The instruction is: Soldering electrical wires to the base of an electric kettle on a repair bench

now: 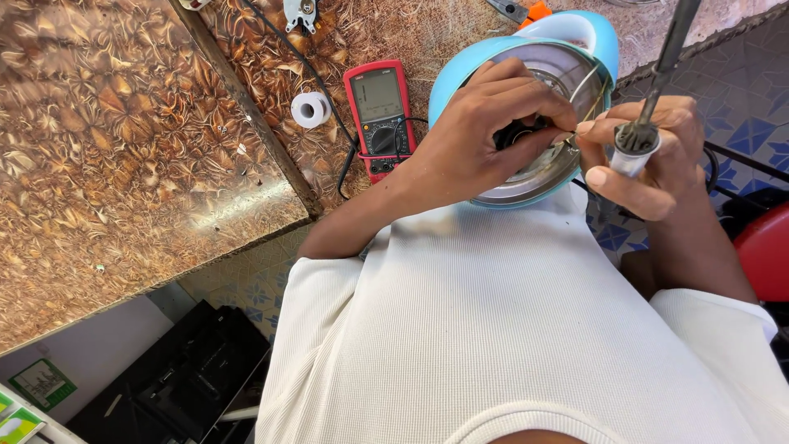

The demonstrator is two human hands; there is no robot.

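A light blue electric kettle (460, 70) lies upturned against my chest, its metal underside (534, 177) facing me. My left hand (485, 123) reaches into the base, fingertips pinched on a small part among thin wires (585, 82). My right hand (657, 156) grips the white and grey handle of a soldering iron (637, 144), its cord running up and away, and its tip hidden near the kettle base beside my left fingers.
A red multimeter (380, 115) with black leads lies on the brown patterned worktop (123, 148), next to a white roll of tape (311, 108). Orange-handled pliers (526, 11) rest at the far edge. A red object (764, 247) sits at the right, dark equipment (189, 378) below the worktop.
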